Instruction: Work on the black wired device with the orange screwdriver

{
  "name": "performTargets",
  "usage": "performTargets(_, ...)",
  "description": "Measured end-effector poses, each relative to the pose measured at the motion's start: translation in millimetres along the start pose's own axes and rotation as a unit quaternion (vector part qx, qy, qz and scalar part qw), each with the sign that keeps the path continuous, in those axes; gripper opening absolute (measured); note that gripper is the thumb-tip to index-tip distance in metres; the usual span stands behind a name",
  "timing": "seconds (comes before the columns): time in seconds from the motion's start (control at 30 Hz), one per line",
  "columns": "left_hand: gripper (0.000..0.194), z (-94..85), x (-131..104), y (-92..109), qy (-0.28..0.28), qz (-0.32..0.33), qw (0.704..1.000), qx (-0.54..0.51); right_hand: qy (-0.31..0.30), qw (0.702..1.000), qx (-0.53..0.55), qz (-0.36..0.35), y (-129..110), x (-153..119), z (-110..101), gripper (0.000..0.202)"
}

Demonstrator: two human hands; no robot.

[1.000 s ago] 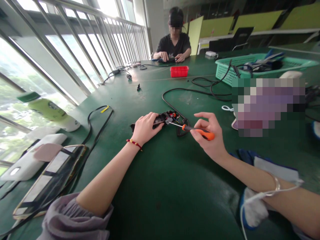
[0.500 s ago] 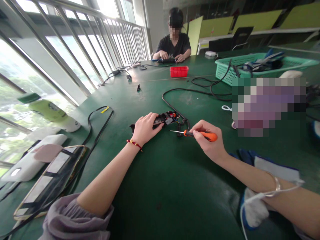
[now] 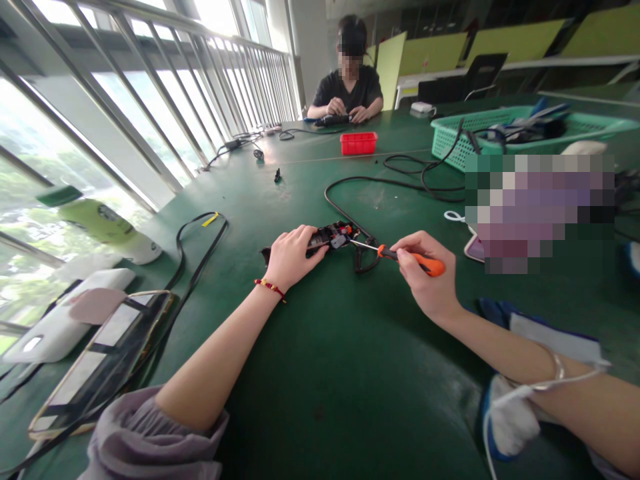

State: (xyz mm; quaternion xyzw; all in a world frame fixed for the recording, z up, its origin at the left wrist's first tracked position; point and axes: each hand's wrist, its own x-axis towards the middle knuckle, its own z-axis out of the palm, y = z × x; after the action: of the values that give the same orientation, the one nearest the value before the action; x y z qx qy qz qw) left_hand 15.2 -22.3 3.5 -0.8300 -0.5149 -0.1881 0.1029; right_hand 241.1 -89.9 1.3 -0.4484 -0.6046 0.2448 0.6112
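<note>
My left hand (image 3: 295, 257) is wrapped over a black device (image 3: 325, 239) lying on the green table, its inner parts and small wires showing at the right end. In my right hand (image 3: 430, 273) is an orange and black screwdriver (image 3: 425, 264), held by the handle. Its thin metal tip points left and reaches the wired end of the device; whether it touches a part is too small to tell. A black cable (image 3: 345, 179) runs to that same end, with a dark loop just below it.
A red tray (image 3: 359, 143) stands ahead, and a green basket (image 3: 450, 143) with tools at the right back. A bottle (image 3: 105, 223), phone (image 3: 100, 360) and strap lie left. White-and-blue gloves (image 3: 510, 420) lie right. Across the table a person handles a dark object.
My right hand has moved slightly right, and the screwdriver's tip has swung up to the device's wired end. The left hand stays on the device. The other person's hand has lifted a little.
</note>
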Motion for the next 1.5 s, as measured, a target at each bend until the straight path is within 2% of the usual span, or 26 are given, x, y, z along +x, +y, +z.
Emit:
performTargets(0.53,0.029,1.2,-0.1,-0.6,0.008,0.001,1.000,0.004,-0.031,0.999,0.005,0.022,1.8,1.9,0.9,0.008)
performTargets(0.63,0.029,0.9,-0.2,-0.6,0.007,0.001,1.000,0.001,-0.034,0.999,0.000,0.009,2.3,3.6,1.5,0.001)
performTargets(0.8,0.029,0.3,0.1,-1.5,0.006,-0.001,1.000,0.000,0.014,0.999,0.048,-0.022,3.8,6.6,2.0,0.035)
performTargets(1.0,0.031,-0.7,1.3,-4.8,-0.001,0.001,1.000,-0.012,-0.029,0.999,0.012,0.038,0.4,4.0,0.7,0.009)
performTargets(1.13,0.035,-1.2,0.7,-8.0,-0.019,0.006,1.000,-0.019,0.020,0.999,0.031,-0.028,0.2,4.9,2.0,0.030)
performTargets(1.2,0.036,-1.2,0.5,-9.1,-0.023,0.018,0.999,-0.023,0.027,0.998,0.042,-0.034,1.2,5.5,2.1,0.034)
performTargets(1.37,0.035,1.1,-0.3,-8.0,-0.012,0.046,0.999,-0.004,-0.016,0.999,0.018,0.032,2.8,3.6,0.9,0.013)
performTargets(1.5,0.032,2.2,-2.5,-2.6,0.032,0.038,0.998,0.024,0.033,0.998,0.057,-0.011,7.1,6.7,2.2,0.034)
